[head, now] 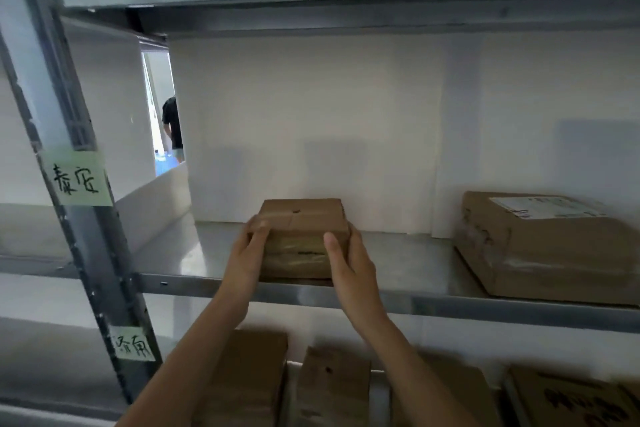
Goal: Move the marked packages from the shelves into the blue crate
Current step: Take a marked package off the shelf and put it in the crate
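A small brown cardboard package (304,218) with a dark dot on its top sits near the front edge of the middle metal shelf (408,260). My left hand (251,250) grips its left side, thumb on the front corner. My right hand (346,260) grips its right side, thumb against the taped front face. No blue crate is in view.
A larger brown box (540,246) with a white label lies on the same shelf at the right. Several cardboard packages (329,388) stand on the shelf below. A grey upright post (86,236) with green handwritten notes is at the left. A person (172,125) stands far behind the shelving.
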Available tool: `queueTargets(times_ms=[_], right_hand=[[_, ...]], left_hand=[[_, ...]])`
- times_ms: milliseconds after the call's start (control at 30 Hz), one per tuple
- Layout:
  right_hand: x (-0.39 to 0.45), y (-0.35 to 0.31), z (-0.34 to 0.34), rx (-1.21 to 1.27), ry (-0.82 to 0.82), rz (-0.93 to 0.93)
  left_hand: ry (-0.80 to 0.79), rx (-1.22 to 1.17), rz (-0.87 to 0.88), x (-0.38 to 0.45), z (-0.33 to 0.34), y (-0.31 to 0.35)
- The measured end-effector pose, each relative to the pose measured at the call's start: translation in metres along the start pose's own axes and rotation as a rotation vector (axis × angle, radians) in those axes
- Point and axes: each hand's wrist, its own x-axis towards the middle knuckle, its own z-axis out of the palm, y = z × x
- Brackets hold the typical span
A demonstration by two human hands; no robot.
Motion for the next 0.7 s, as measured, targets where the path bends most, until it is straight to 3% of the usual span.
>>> queueTargets(times_ms=[200, 400, 700], right_hand=[[0.003, 0.002, -0.001, -0.001, 0.04, 0.028], [-0.005, -0.004, -0.013, 0.196, 0.118, -0.041], [-0.005, -0.022, -0.027, 0.075, 0.116, -0.059]], left_hand=[[-0.131, -0.125, 0.066, 0.003, -0.02, -0.01], [-0.054, -0.204, 0.178, 0.01, -0.034, -0.011], [-0.166, -0.175, 0.218, 0.008, -0.028, -0.008]])
